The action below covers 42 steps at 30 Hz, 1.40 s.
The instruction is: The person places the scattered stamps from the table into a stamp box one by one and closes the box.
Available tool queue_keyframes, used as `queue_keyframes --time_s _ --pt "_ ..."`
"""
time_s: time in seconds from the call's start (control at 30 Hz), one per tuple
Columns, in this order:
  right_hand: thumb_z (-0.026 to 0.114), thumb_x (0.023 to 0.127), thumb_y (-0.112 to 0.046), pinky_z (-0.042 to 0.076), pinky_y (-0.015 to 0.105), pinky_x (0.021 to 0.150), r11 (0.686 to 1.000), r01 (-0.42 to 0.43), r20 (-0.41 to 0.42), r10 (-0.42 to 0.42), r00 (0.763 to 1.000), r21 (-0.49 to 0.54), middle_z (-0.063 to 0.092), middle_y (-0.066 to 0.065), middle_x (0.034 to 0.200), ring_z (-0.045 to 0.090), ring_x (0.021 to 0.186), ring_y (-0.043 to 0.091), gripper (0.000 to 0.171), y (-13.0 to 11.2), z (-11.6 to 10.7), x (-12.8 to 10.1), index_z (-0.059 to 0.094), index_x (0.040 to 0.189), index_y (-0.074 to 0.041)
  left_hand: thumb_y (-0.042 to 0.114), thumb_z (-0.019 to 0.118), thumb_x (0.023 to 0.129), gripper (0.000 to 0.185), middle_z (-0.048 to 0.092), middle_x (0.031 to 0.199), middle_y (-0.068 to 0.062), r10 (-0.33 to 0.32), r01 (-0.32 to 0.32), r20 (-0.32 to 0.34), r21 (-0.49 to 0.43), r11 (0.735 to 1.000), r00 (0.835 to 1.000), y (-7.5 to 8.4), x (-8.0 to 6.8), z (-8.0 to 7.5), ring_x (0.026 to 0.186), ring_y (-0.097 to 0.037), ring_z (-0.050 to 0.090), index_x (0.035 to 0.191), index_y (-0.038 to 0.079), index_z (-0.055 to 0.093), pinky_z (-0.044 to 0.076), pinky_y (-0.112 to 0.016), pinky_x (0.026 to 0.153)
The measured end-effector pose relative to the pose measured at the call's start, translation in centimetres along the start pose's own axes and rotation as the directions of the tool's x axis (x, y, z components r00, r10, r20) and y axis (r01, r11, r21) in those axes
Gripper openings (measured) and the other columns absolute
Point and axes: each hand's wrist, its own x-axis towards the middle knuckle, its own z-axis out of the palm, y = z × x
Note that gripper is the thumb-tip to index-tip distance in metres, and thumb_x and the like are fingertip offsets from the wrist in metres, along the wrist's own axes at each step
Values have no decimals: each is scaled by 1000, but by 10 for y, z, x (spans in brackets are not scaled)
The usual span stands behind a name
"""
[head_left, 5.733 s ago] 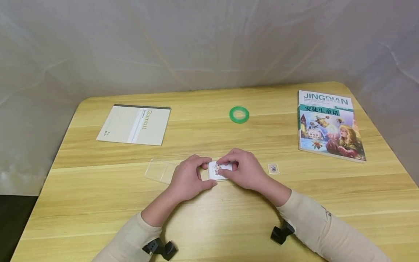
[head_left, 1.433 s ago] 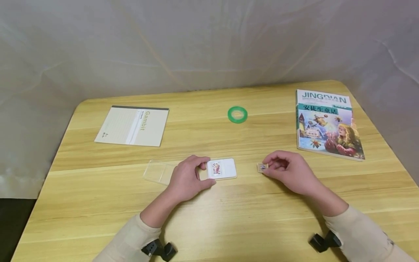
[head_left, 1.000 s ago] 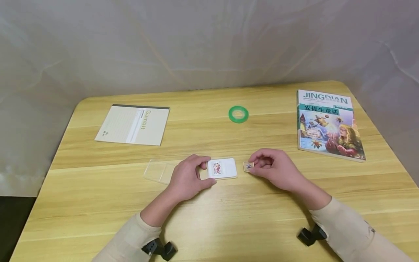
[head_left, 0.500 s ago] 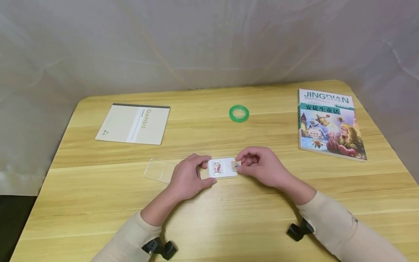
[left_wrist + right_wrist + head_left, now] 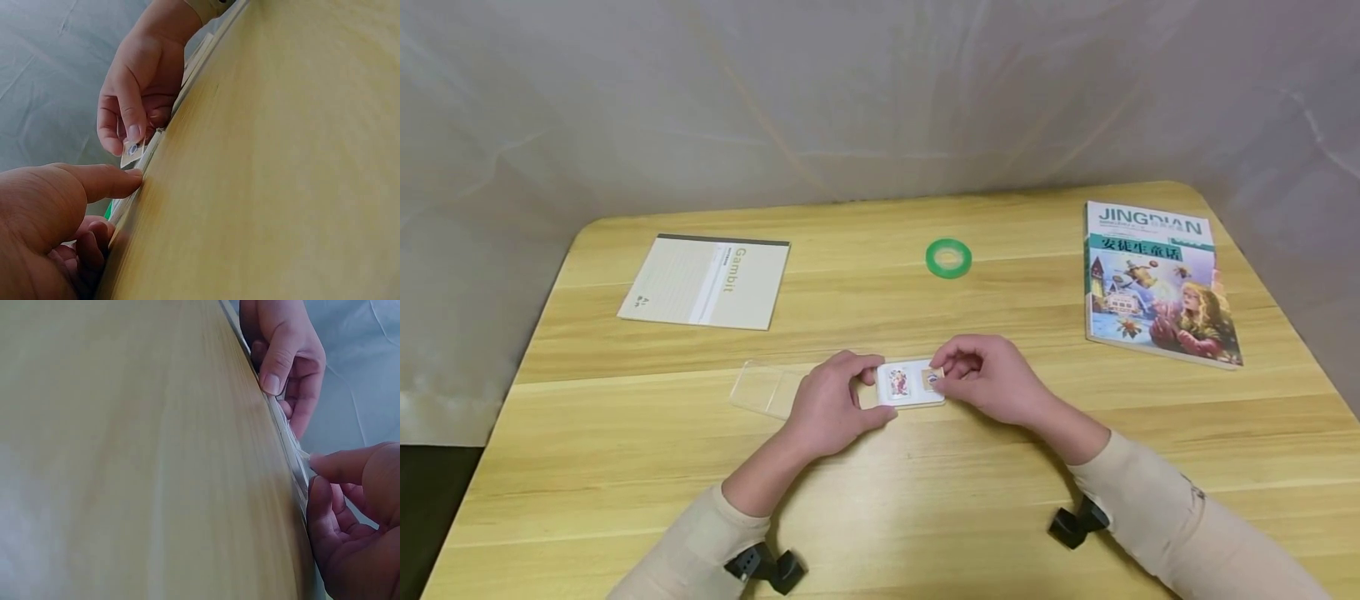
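A flat white stamp case (image 5: 915, 397) lies on the table in the middle of the head view. My left hand (image 5: 829, 410) grips its left end between thumb and fingers. Inside its left half sits a stamp with a red picture (image 5: 898, 383). Over the right half, my right hand (image 5: 992, 382) pinches a smaller tan-edged stamp with a blue figure (image 5: 929, 380) by its right side. In the left wrist view this blue-figured stamp (image 5: 130, 154) tilts below the right thumb, close over the case. A clear plastic cover (image 5: 756, 389) lies partly behind my left hand.
At the back left rests a notebook (image 5: 707, 282) marked Gambit. A green tape roll (image 5: 934, 265) lies beyond the case. To the right is a storybook (image 5: 1157, 292) with a picture cover. A grey cloth (image 5: 880, 100) hangs behind the wooden table.
My right hand left the case, picked the blue-figured stamp up from the table at the right, and brought it left over the case's right half. The left hand keeps its grip.
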Motion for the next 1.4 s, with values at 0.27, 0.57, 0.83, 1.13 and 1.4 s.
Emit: queue_keyframes --time_s 0.27,0.57,0.83,1.13,1.4 --pt "82 81 -3 49 28 62 993 34 -32 -38 999 -117 64 -3 81 60 72 15 17 -1 4 1 73 93 -11 24 94 69 60 56 91 7 4 -4 0 -11 1000 1000 0 0 0 63 -8 49 120 6 69 41 -29 56" --pt "83 82 -8 47 28 62 978 27 -45 -37 998 -207 60 -3 79 56 70 14 15 -1 6 3 74 93 -12 24 94 69 60 56 90 7 4 -4 3 -12 1000 1000 0 0 -1 63 -8 49 121 6 69 41 -29 56" --pt "83 81 -9 47 29 61 972 31 -42 -42 998 -233 61 -3 82 56 69 14 15 0 6 3 76 93 -14 24 94 69 60 56 90 7 -3 3 3 -17 1000 1000 0 0 -1 63 -8 49 121 6 69 41 -29 57" --pt "81 83 -11 48 30 62 971 33 -39 -43 998 -236 61 -4 83 56 70 15 13 -1 4 3 77 95 -15 25 94 69 60 56 90 7 -1 1 2 -12 1000 1000 0 0 -1 64 -8 50 121 6 69 41 -29 57" --pt "85 81 -14 50 29 61 990 45 -32 -49 998 -135 64 -2 87 60 72 14 25 -1 4 0 75 104 -12 25 93 70 60 56 91 8 -9 9 11 -14 1000 1000 0 0 -1 64 -9 50 122 6 69 41 -29 57"
